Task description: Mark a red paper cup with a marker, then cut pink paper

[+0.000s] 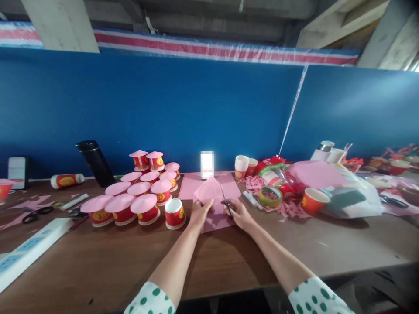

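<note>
My left hand (200,214) pinches the near edge of a piece of pink paper (209,192) that bears a round outline. A pencil-thin dark tool, which looks like scissors (227,204), is gripped in my right hand (239,213), its tip at the paper's right edge. More pink sheets (187,186) lie flat beneath and behind the piece. Just left of my left hand stands a white-lined red paper cup (174,213) without a cover. Beyond it are several red cups topped with pink paper cones (144,204).
Tape roll (270,197), pink scraps (294,209), a red plastic package (275,174) and an orange cup (314,201) lie to the right. Leftward are a black bottle (94,161), a power strip (34,248) and black-handled scissors (36,214). A blue partition (183,109) rises behind the table.
</note>
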Demonstrator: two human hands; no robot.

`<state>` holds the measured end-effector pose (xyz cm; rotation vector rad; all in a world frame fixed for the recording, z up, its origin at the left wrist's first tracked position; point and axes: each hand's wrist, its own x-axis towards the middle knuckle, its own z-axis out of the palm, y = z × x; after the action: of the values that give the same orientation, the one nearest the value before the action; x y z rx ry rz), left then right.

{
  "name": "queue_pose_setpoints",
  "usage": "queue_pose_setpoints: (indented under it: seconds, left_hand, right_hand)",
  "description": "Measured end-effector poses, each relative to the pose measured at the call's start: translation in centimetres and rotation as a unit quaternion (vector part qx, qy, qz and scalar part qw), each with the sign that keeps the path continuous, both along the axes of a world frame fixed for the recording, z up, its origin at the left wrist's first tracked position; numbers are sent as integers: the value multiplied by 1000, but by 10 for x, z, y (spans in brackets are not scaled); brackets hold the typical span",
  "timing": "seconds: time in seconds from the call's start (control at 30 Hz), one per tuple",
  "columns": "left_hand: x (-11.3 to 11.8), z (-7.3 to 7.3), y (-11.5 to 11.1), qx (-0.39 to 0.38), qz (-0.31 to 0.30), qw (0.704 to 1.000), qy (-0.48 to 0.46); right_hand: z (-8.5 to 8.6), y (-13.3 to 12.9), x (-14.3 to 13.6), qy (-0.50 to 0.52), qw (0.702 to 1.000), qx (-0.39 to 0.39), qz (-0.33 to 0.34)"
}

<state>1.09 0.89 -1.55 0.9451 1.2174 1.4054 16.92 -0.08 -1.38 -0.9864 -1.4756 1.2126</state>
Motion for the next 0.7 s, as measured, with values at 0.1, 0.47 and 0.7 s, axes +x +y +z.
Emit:
queue_pose_setpoints:
  seconds: [0.1, 0.47, 0.7]
  left_hand:
    - [-1, 0, -1, -1, -9, 1000, -4]
    - [-1, 0, -1, -4, -5, 1000, 10]
    - [-1, -5, 1, 7, -13, 1000, 3]
  right_hand:
    - [-2, 2, 1, -6, 1000, 8, 3]
    - [-2, 1, 1, 7, 1000, 9, 6]
    - [-1, 1, 1, 11, 1000, 12, 5]
